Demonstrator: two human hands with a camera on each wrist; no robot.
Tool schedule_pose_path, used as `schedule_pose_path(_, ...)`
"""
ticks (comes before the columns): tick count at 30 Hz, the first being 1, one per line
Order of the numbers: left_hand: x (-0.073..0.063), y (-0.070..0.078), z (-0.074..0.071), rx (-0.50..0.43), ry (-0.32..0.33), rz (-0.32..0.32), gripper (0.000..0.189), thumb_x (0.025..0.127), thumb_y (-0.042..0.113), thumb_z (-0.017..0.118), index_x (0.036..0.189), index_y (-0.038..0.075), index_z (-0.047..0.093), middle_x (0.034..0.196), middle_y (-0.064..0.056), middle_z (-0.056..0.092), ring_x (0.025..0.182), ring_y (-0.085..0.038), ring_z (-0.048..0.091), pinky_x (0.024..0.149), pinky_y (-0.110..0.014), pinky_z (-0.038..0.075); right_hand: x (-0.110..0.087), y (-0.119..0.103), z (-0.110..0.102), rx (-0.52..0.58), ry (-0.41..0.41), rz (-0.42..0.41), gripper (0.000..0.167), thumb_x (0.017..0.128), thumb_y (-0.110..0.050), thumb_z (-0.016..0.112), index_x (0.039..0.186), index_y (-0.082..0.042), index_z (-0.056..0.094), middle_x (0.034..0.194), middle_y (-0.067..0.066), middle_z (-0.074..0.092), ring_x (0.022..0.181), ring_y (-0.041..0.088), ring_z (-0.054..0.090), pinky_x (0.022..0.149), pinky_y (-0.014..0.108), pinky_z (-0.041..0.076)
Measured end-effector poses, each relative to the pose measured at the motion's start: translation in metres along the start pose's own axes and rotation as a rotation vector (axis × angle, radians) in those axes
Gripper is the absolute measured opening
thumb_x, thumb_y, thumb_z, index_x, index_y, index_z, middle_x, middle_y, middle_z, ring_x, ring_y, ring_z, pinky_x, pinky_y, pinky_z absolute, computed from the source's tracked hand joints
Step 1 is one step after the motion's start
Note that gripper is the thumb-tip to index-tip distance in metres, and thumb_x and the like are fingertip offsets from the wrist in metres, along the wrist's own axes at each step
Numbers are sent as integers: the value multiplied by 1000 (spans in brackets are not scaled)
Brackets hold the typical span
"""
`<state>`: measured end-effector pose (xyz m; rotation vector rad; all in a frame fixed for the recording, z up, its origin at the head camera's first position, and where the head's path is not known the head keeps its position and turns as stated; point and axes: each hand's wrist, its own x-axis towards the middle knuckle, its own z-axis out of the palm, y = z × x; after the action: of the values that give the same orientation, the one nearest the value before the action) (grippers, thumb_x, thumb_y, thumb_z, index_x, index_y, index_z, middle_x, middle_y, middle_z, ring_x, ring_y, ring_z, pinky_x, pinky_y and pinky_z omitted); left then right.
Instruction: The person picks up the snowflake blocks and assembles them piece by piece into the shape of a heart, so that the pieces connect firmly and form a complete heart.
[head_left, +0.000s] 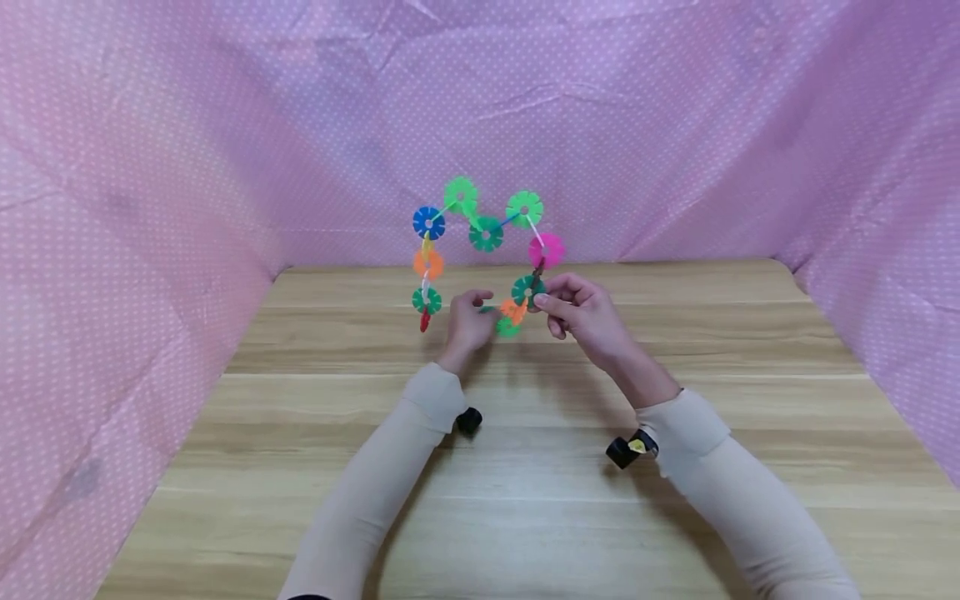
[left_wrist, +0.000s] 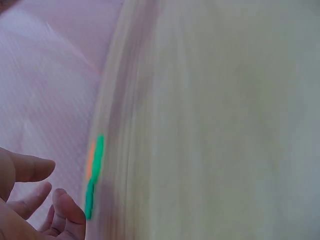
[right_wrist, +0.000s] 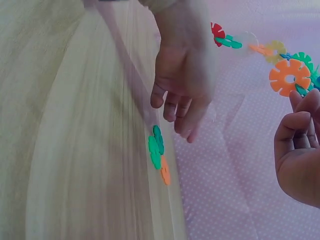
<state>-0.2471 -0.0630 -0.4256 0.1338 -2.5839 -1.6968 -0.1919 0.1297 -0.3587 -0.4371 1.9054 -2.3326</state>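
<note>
My right hand (head_left: 588,321) pinches a dark green notched disc (head_left: 528,292) near one end of a chain of linked plastic snowflake discs. Held up over the table, the chain arches left through pink (head_left: 547,250), green and blue (head_left: 429,223) discs to a red disc (head_left: 425,320) at its far end. Beside the pinching fingers in the right wrist view is an orange disc (right_wrist: 290,77) of the chain. My left hand (head_left: 471,323), fingers loosely bent and holding nothing, hovers near loose discs on the table: light green (right_wrist: 154,152), dark green (right_wrist: 158,139) and orange (right_wrist: 165,170).
The wood-grain table (head_left: 510,500) reaches back to a pink dotted cloth (head_left: 360,125) that hangs behind it and on both sides. A small black camera (head_left: 469,421) is worn at the left wrist, and another black camera (head_left: 622,452) at the right.
</note>
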Motion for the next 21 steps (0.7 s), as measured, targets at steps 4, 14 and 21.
schedule_pose_path(4,8,0,-1,107,31,-54,37,89,1,71,126,-1,66,124,-18,55,108,-29,52,93,-39,48,-1,-1,-1,-20,-12,-14,9,97,4,62,96,-5,65,85,6,68,52,13,48,50,21,40)
schedule_pose_path(14,16,0,-1,260,-30,-63,30,87,4,78,115,-3,71,118,-14,67,112,-27,60,95,-38,51,-5,-2,-5,-8,-11,-25,11,97,6,59,94,-4,61,84,5,69,52,12,47,50,21,41)
schedule_pose_path(21,16,-2,1,230,-26,-83,25,86,4,79,108,1,68,105,-12,65,96,-25,60,84,-37,52,-7,0,-8,-27,-18,-32,19,98,7,59,92,-11,64,84,6,66,52,12,48,50,22,41)
